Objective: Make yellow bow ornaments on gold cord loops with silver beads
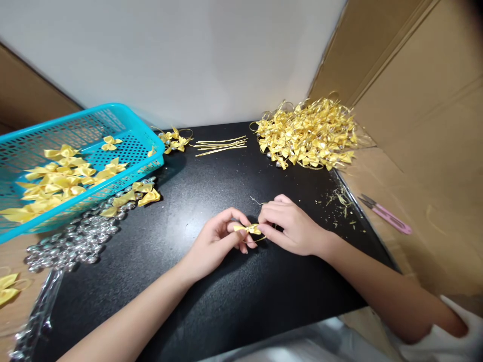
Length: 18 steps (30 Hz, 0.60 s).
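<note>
Pale clothing [290, 347] lies along the near edge of the scene, below a dark table [113, 271]. Over the table's middle, slightly right of centre, a small yellow bow [252, 229] is held between the person's two hands. Its long axis runs left to right, nearly level across the scene, one end pointing left and the other right, with a bright spot at its middle.

On the left, the left hand [222, 234] is clamped on the bow's left end, thumb on the near side and forefinger bent over the far side. From the right, the right hand [290, 226] has thumb and fingertips pinched together on the bow's right end. A thin pale strand [255, 200] sticks out past these fingers, slanting toward the far left; whether it is needle or thread, I cannot tell.

Far beyond the hands, several gold strips [221, 147] lie side by side, their length also left to right. A heap of yellow bows with cords [307, 133] fills the far right. At left, a turquoise basket [139, 125] contains loose bows [68, 176], with silver beads [77, 241] along its near side. Pink-handled snips [385, 213] rest right of the table, blades pointing far left.
</note>
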### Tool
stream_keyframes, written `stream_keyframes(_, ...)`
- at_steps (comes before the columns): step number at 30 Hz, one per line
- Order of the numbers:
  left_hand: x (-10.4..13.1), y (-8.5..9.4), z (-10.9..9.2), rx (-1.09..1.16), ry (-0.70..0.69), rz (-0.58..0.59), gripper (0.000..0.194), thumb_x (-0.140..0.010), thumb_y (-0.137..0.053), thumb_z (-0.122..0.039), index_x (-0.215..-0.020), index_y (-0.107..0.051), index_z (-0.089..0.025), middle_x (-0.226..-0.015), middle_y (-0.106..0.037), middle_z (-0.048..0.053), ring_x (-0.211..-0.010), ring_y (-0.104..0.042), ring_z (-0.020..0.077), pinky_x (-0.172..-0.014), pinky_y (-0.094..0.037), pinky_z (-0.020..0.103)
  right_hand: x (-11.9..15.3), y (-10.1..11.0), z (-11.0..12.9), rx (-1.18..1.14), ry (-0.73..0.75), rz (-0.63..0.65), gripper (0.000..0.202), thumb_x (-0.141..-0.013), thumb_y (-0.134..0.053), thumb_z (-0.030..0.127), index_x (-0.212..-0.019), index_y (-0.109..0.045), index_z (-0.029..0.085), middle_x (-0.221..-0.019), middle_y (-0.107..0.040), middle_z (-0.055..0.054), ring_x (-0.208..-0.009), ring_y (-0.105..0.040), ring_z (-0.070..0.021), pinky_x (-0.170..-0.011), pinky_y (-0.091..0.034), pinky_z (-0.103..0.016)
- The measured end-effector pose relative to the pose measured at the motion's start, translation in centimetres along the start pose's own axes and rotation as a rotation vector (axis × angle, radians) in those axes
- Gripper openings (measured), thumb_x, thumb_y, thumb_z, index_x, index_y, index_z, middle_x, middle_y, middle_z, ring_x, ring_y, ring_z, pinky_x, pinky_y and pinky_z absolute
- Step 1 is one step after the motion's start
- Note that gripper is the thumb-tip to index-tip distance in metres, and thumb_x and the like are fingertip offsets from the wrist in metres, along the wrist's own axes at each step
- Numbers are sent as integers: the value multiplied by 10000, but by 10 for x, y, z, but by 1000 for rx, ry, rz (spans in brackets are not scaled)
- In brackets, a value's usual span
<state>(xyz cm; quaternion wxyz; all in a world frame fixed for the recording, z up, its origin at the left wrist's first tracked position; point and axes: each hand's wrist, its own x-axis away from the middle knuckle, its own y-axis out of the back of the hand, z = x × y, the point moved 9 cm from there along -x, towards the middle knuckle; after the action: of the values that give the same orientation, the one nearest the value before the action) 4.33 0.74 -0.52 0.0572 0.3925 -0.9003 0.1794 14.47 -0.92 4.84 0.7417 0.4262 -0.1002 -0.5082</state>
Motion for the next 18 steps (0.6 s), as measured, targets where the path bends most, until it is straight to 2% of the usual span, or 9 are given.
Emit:
stream_keyframes(7,3,-8,3,71,3,71,137,-942,-515,-298,-1010,-509,-179,-788,-761,55,-621,-644,125,-634,-481,246,1,7,0,-65,-27,-73,249,-944,-481,213,-698,-504,181,-651,-548,40,-606,-468,-106,-714,-305,-290)
stream_keyframes(11,7,-2,-7,-100,-94,-44,187,-936,-549,-305,-1081,-529,-191,-857,-730,41,-741,-652,150,-719,-486,275,2,10,4,-46,-45,-154,254,-934,-496,208,-685,-524,173,-651,-568,26,-614,-491,-110,-700,-309,-294)
stream_keyframes(14,9,6,-16,-224,-181,-153,248,-910,-603,-327,-1122,-570,-201,-926,-697,35,-863,-639,163,-793,-474,274,5,15,9,116,-9,-216,210,-947,-508,210,-762,-596,165,-720,-635,-5,-676,-520,-134,-717,-310,-316)
stream_keyframes(18,5,16,-11,-51,-163,-204,180,-877,-655,-319,-990,-576,-204,-811,-674,-3,-761,-618,123,-737,-480,238,6,14,17,337,130,-171,209,-977,-499,234,-840,-644,172,-797,-682,-22,-738,-533,-155,-753,-307,-346)
